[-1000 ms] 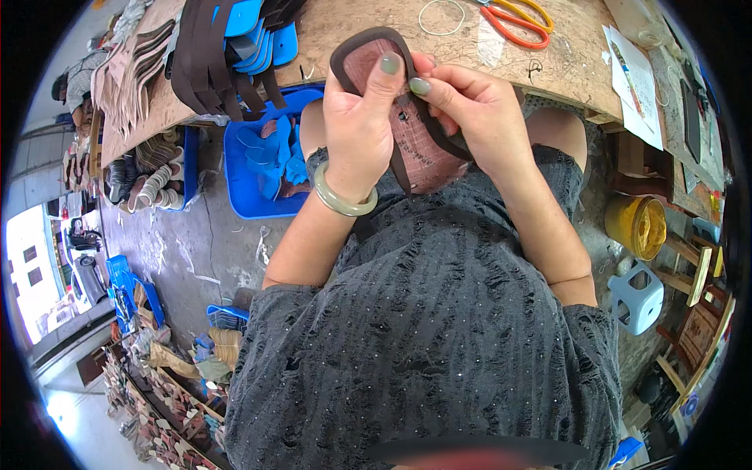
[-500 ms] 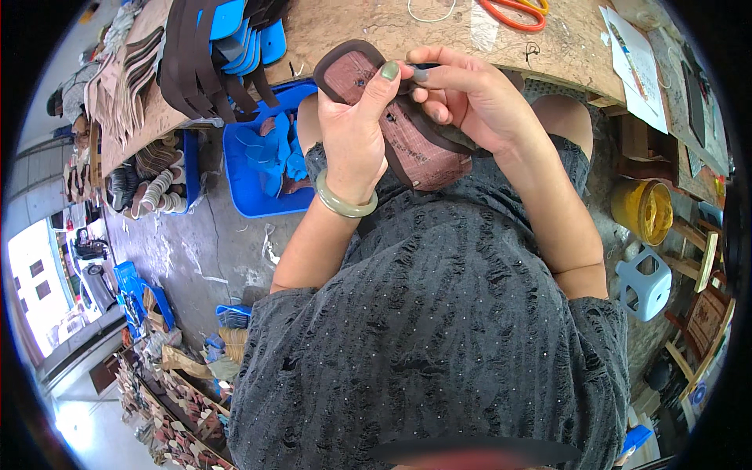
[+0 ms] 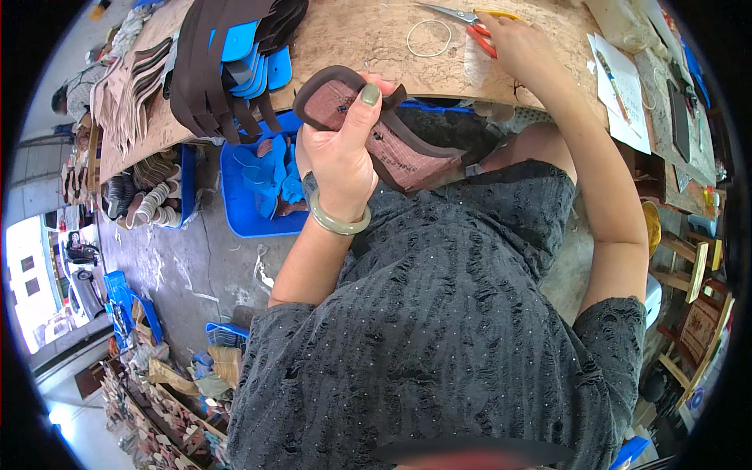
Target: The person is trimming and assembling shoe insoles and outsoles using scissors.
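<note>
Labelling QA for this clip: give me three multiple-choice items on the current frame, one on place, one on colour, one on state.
1. Where do the orange-handled scissors lie?
A. on the wooden worktable
B. in the blue plastic tray
C. on the floor

2. What colour is the bangle on the left wrist?
A. red
B. pale green
C. black

3. What is the left hand doing?
A. resting open on the table
B. gripping the dark brown sandal sole with strap
C. holding scissors

Key: 1 A, the scissors rest on the tabletop by the right hand. 2 B, the ring reads pale green. 3 B, thumb and fingers close around the sole.
</note>
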The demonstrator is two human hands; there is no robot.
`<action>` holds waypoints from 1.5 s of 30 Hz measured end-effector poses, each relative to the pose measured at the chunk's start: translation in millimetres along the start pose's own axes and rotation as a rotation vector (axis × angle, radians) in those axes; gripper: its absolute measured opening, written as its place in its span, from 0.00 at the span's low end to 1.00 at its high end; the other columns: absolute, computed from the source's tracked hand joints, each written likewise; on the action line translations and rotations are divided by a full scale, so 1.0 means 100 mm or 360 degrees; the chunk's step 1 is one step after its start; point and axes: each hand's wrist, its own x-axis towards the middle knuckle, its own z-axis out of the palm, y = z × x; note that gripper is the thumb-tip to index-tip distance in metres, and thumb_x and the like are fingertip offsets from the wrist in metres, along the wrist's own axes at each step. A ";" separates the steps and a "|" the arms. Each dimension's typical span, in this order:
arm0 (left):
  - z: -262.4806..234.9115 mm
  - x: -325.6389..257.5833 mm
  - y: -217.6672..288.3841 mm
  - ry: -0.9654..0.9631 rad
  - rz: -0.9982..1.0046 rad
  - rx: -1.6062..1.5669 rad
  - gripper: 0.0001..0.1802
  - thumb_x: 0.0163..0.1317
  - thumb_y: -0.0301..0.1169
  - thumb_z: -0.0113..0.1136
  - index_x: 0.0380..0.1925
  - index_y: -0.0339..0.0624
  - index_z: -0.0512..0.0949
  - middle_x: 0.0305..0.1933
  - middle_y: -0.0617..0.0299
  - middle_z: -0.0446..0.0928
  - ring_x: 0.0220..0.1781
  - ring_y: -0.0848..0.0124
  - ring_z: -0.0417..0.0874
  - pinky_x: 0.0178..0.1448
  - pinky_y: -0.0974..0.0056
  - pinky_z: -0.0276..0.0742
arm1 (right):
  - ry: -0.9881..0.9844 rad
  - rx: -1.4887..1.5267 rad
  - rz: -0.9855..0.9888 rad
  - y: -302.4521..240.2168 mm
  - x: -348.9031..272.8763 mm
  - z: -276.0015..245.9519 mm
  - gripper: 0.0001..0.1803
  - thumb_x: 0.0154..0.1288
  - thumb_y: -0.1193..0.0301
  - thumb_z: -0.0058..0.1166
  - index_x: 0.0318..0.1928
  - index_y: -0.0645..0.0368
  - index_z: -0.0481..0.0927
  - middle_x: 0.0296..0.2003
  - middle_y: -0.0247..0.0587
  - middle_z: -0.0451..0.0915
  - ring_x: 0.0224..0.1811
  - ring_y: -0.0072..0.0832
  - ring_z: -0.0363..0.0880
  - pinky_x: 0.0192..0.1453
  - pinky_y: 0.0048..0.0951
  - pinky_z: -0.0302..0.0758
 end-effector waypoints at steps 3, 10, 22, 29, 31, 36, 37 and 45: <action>-0.03 -0.03 0.05 0.0096 0.0048 -0.0094 0.08 0.62 0.24 0.58 0.42 0.37 0.76 0.40 0.56 0.80 0.45 0.67 0.79 0.55 0.61 0.74 | -0.0214 0.0064 0.0005 -0.06 0.15 -0.15 0.30 0.58 0.78 0.49 0.63 0.53 0.64 0.43 0.50 0.80 0.45 0.43 0.80 0.48 0.43 0.75; -0.07 -0.05 0.21 0.0041 0.0337 -0.0058 0.10 0.62 0.22 0.56 0.43 0.34 0.75 0.45 0.54 0.74 0.48 0.65 0.77 0.57 0.60 0.73 | -0.0108 0.0418 0.0232 0.34 0.28 -0.19 0.28 0.58 0.79 0.47 0.62 0.54 0.67 0.40 0.54 0.80 0.43 0.48 0.79 0.46 0.44 0.76; 0.01 -0.04 0.23 -0.0048 0.0790 0.0451 0.10 0.56 0.25 0.64 0.35 0.33 0.75 0.39 0.57 0.71 0.41 0.67 0.72 0.52 0.62 0.70 | -0.0179 0.0540 -0.0136 0.44 0.19 0.04 0.30 0.53 0.75 0.55 0.60 0.52 0.68 0.40 0.54 0.78 0.43 0.49 0.77 0.45 0.44 0.75; -0.15 -0.02 0.32 -0.0111 0.1389 0.1051 0.14 0.54 0.30 0.68 0.35 0.40 0.72 0.37 0.59 0.70 0.44 0.62 0.72 0.51 0.56 0.72 | 0.0033 0.1880 0.0542 0.09 -0.53 -0.61 0.40 0.55 0.62 0.62 0.67 0.49 0.60 0.39 0.43 0.75 0.32 0.27 0.75 0.33 0.27 0.73; -0.19 -0.06 0.31 -0.0182 0.1454 0.1156 0.21 0.46 0.30 0.74 0.36 0.46 0.71 0.36 0.62 0.71 0.44 0.62 0.73 0.47 0.57 0.73 | -0.0106 0.2747 0.0350 -0.32 -0.92 -0.88 0.53 0.47 0.50 0.68 0.70 0.52 0.55 0.42 0.38 0.72 0.35 0.23 0.72 0.35 0.24 0.71; -0.09 -0.09 0.32 -0.0297 0.1571 0.1171 0.24 0.40 0.27 0.76 0.35 0.49 0.71 0.36 0.66 0.71 0.44 0.64 0.73 0.45 0.57 0.75 | -0.0613 0.3158 0.0213 -1.00 -1.59 -1.07 0.66 0.29 0.37 0.70 0.67 0.59 0.57 0.47 0.38 0.68 0.45 0.25 0.68 0.48 0.27 0.68; -0.11 -0.08 0.31 -0.0399 0.1644 0.1286 0.22 0.44 0.30 0.75 0.36 0.49 0.70 0.36 0.65 0.70 0.43 0.65 0.72 0.46 0.57 0.75 | -0.0568 0.3067 0.0200 -1.06 -1.65 -1.03 0.64 0.29 0.37 0.70 0.65 0.59 0.58 0.46 0.38 0.68 0.45 0.26 0.68 0.48 0.28 0.68; -0.08 -0.23 0.38 -0.0665 0.1818 0.1527 0.24 0.43 0.34 0.76 0.37 0.55 0.70 0.37 0.72 0.70 0.43 0.69 0.71 0.43 0.61 0.73 | -0.0193 0.2351 -0.0086 -1.19 -1.61 -1.19 0.55 0.34 0.40 0.69 0.60 0.56 0.62 0.38 0.42 0.68 0.32 0.35 0.72 0.38 0.32 0.73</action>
